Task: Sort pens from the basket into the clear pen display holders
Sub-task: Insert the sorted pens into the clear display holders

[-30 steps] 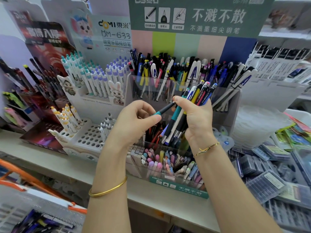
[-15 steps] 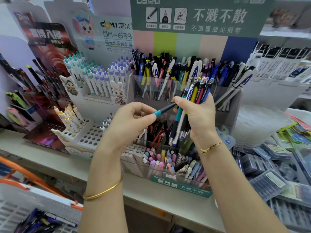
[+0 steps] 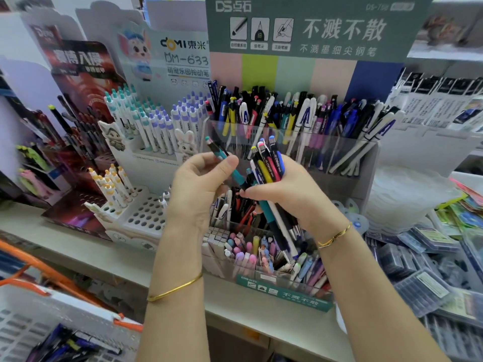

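While the shelf (image 3: 78,246) carries several pen displays side by side, the largest unit is the clear pen display holder (image 3: 326,152), which stands at centre under a green header card (image 3: 313,27) printed with white characters. Its rear tier is packed with upright and leaning pens in black, blue, yellow and white; its lower front tier (image 3: 235,267) holds pastel pens and a block of grey ones. A white perforated display (image 3: 146,218) stands just left of the holder and bears rows of white pens with teal and purple caps. The basket (image 3: 31,322), white with orange handles, sits at the lower left below the shelf edge and contains dark blue pens (image 3: 65,346). Both hands are raised in front of the holder. The right hand (image 3: 292,194) is curled round a bundle of pens (image 3: 266,165), clip ends up and tips pointing down over the front tier. The left hand (image 3: 193,189) pinches a single teal pen (image 3: 218,151) between thumb and fingers; this pen is tilted, button end up and to the left, lower end reaching the right hand's fingertips. A gold bangle (image 3: 175,290) circles the left forearm, and a thin gold bracelet (image 3: 334,235) circles the right wrist.
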Tool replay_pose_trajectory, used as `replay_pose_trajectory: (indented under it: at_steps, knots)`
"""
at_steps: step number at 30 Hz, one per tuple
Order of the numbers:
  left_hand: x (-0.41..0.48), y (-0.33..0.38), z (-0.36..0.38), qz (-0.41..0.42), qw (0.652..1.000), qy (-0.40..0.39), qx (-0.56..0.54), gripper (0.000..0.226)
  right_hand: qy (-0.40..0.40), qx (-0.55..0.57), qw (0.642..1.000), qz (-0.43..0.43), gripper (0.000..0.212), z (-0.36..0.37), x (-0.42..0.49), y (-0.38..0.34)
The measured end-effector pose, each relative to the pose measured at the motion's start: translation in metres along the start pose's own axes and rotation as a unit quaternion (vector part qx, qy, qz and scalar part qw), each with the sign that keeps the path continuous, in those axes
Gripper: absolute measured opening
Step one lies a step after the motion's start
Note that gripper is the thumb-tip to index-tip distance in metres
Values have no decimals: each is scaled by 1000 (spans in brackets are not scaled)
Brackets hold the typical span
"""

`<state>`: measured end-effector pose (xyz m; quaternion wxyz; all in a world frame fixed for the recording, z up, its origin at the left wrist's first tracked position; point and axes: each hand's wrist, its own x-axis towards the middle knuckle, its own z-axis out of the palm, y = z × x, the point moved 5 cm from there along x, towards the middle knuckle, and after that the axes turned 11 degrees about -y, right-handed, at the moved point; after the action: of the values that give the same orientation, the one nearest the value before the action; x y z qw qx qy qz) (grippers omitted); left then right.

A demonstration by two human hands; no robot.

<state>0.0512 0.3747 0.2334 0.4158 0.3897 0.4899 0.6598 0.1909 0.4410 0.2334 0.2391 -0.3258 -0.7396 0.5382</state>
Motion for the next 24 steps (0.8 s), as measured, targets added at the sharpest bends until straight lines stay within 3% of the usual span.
replay_pose_trajectory:
  at_steps: [3,7,12,18,24]
  knots:
    - [3,-11,-3,-9,999,32,-28,10,-46,98,994,18,36,-2,-2,2]
    - [5,-18,3,-25,999,12,33,16,-26,148,989,-8,30,-3,1,0]
    - [4,-24,24,-32,999,15,-29,7,20,231,972,-25,22,4,9,10]
    - [7,-40,36,-70,990,49,-113,12,20,204,979,-21,24,5,14,12]
    - [12,-56,44,-111,987,-105,-55,77,35,149,988,-8,24,-3,21,10]
